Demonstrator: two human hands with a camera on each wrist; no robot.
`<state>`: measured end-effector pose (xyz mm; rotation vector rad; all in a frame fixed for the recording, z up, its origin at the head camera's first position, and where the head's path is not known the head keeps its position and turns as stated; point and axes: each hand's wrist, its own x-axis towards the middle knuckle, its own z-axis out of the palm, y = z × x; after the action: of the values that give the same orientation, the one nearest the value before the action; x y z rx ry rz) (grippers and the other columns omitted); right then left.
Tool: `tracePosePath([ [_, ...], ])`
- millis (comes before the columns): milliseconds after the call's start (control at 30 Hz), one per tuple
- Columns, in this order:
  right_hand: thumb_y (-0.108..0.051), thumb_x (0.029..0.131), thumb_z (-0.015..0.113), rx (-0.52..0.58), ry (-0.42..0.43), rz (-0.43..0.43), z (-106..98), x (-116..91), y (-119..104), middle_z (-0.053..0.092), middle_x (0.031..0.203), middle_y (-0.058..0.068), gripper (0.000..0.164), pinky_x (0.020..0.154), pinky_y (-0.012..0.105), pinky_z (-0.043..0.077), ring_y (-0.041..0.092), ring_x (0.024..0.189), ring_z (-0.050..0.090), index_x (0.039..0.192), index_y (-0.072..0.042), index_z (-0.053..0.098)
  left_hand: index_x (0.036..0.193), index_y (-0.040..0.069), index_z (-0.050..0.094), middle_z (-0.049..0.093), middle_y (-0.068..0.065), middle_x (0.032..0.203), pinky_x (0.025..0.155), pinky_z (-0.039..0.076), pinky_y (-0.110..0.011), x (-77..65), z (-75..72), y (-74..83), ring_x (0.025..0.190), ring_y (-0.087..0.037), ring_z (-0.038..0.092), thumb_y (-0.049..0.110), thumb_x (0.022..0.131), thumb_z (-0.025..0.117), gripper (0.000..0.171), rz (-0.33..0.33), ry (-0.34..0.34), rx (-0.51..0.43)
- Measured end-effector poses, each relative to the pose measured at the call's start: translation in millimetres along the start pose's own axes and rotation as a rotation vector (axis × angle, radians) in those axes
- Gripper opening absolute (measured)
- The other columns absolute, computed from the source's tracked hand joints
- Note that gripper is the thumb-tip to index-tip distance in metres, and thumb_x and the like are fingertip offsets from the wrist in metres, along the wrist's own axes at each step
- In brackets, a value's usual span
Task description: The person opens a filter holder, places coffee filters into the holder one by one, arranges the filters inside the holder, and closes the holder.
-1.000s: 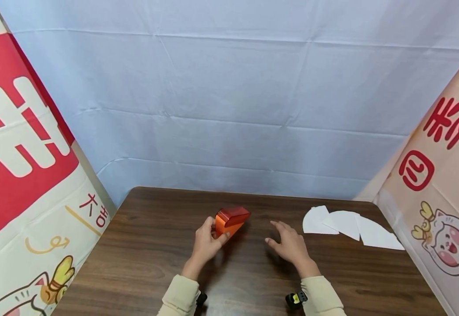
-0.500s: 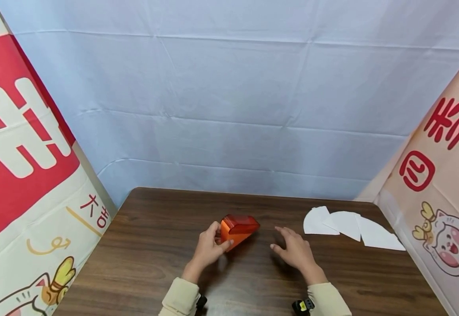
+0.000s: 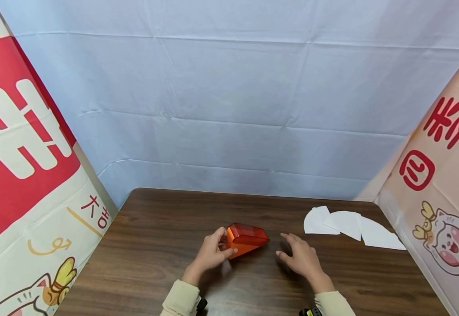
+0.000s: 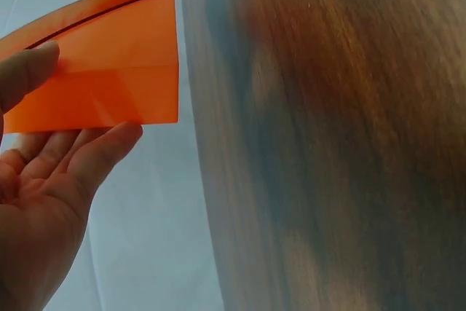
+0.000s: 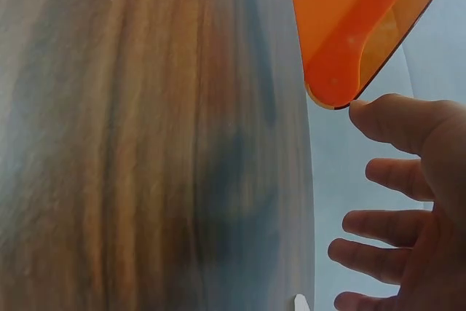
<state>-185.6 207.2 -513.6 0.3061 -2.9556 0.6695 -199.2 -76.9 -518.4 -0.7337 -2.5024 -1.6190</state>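
Observation:
My left hand (image 3: 209,252) grips an orange, see-through wedge-shaped case (image 3: 249,240) by its broad end, with the thumb on the near side and the fingers around the other side. The case has a darker red, glossy top, and its narrow end points right. Seen from the left wrist, the thumb lies over the orange wall (image 4: 116,89) and the fingers are below its edge. My right hand (image 3: 302,259) is just right of the narrow end, fingers spread and holding nothing. In the right wrist view its thumb (image 5: 397,118) overlaps the rounded orange tip (image 5: 335,81).
Overlapping white fan-shaped sheets (image 3: 344,221) lie at the right back of the dark wooden table (image 3: 154,228). A pale blue cloth (image 3: 229,101) hangs behind the table. Printed cloths (image 3: 431,206) stand at both sides.
My left hand has brought the case rightward and nearer to me, turning its narrow end further to the right. My right hand has drawn back slightly to the right and stays spread.

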Motion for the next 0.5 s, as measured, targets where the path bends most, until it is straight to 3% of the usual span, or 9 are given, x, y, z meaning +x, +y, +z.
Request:
tracePosePath([
  [133, -0.027, 0.081, 0.072, 0.007, 0.003, 0.014, -1, -6, 5, 0.050, 0.126, 0.027, 0.055, 0.077, 0.065, 0.037, 0.046, 0.107, 0.050, 0.127, -0.003, 0.055, 0.091, 0.010, 0.052, 0.063, -0.003, 0.089, 0.068, 0.052, -0.042, -1.6, 0.0, 6.0, 0.079, -0.021, 0.063, 0.000, 0.076, 0.074, 0.028, 0.002, -0.021, -0.021],
  [300, -0.027, 0.081, 0.072, 0.008, 0.000, 0.036, -1, -14, 11, 0.051, 0.124, 0.026, 0.054, 0.077, 0.065, 0.038, 0.045, 0.107, 0.050, 0.127, -0.003, 0.055, 0.090, 0.004, 0.051, 0.062, -0.008, 0.088, 0.072, 0.050, -0.048, -5.1, -7.3, 28.9, 0.080, -0.028, 0.062, -0.005, 0.077, 0.071, 0.026, -0.005, -0.067, -0.069],
  [500, -0.027, 0.081, 0.072, 0.009, -0.020, 0.056, 0, -22, 18, 0.052, 0.124, 0.025, 0.054, 0.076, 0.065, 0.038, 0.046, 0.106, 0.051, 0.126, -0.003, 0.056, 0.089, 0.004, 0.050, 0.062, -0.007, 0.089, 0.071, 0.052, -0.040, -7.4, -10.1, 33.2, 0.080, -0.027, 0.062, -0.005, 0.077, 0.071, 0.026, -0.001, -0.126, -0.095],
])
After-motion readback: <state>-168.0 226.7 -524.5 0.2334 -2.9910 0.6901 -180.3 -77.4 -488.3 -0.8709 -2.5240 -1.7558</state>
